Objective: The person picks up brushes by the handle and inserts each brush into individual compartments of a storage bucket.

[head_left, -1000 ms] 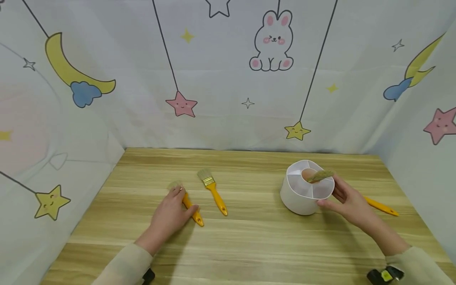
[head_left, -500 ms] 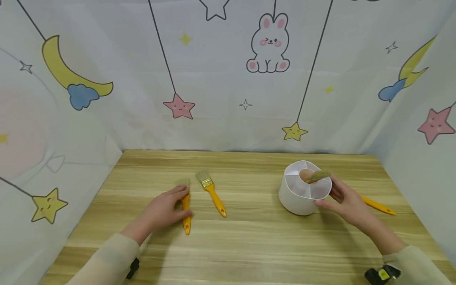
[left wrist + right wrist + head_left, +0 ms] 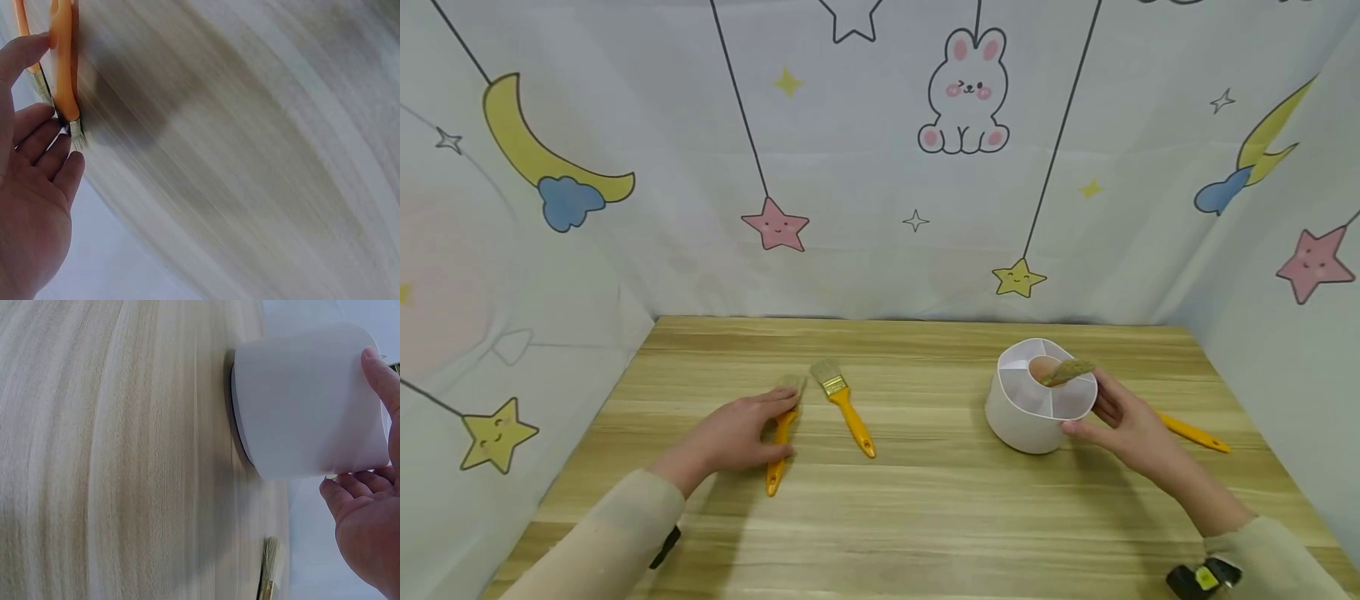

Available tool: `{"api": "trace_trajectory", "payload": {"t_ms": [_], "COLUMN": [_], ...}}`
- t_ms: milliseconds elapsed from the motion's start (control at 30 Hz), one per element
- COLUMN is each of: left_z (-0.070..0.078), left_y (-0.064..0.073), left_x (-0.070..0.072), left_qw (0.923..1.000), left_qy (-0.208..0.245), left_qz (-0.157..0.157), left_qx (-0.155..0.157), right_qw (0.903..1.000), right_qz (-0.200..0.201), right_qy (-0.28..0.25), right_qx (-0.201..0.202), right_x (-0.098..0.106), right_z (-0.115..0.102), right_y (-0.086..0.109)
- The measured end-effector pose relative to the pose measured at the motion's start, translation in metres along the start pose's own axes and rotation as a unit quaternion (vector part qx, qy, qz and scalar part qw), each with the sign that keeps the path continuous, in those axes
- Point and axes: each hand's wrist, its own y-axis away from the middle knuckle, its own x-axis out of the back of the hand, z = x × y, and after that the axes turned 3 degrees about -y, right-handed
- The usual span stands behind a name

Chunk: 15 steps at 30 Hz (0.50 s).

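On the left of the table, my left hand (image 3: 737, 435) holds a paintbrush (image 3: 778, 454) with a yellow handle, thumb on the handle and fingers near the ferrule. In the left wrist view, the thumb touches the handle of this paintbrush (image 3: 64, 69). A second paintbrush (image 3: 853, 417) lies just right of it, bristles away from me. My right hand (image 3: 1138, 433) grips the right side of a round white divided organizer (image 3: 1026, 425), thumb at its front and fingers behind. Bristles of a brush (image 3: 1070, 372) stick out of the organizer's middle compartment; its handle is hidden inside.
Another yellow-handled paintbrush (image 3: 1197, 433) lies behind my right forearm; its bristles (image 3: 271, 556) show in the right wrist view. The wooden table (image 3: 925, 517) ends at a white patterned curtain (image 3: 865, 275) at the back and sides.
The left hand has shifted left, and the paintbrush under it has turned, its handle end swinging left. The right hand and the organizer stay as they were.
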Motion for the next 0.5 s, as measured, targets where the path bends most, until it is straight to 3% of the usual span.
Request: {"api": "trace_trajectory", "payload": {"t_ms": [100,233,367,500], "left_z": [0.0,0.002,0.006,0.012], "left_y": [0.002,0.004,0.006,0.007], "left_x": [0.0,-0.003,-0.009,-0.016], "left_qw": [0.9998,0.9967,0.9857,0.9726], "left_qy": [0.007,0.028,0.059,0.084], "left_qz": [0.009,0.044,0.076,0.082], "left_qx": [0.013,0.062,0.138,0.201], "right_qw": [1.0,1.0,1.0,1.0], "right_qz": [-0.001,-0.003,-0.002,-0.002], "right_qy": [0.001,0.005,0.007,0.004], "right_qx": [0.002,0.005,0.005,0.009], "right_x": [0.0,0.0,0.001,0.001], "right_z": [0.0,0.001,0.002,0.003], "right_y": [0.0,0.0,0.001,0.0]}}
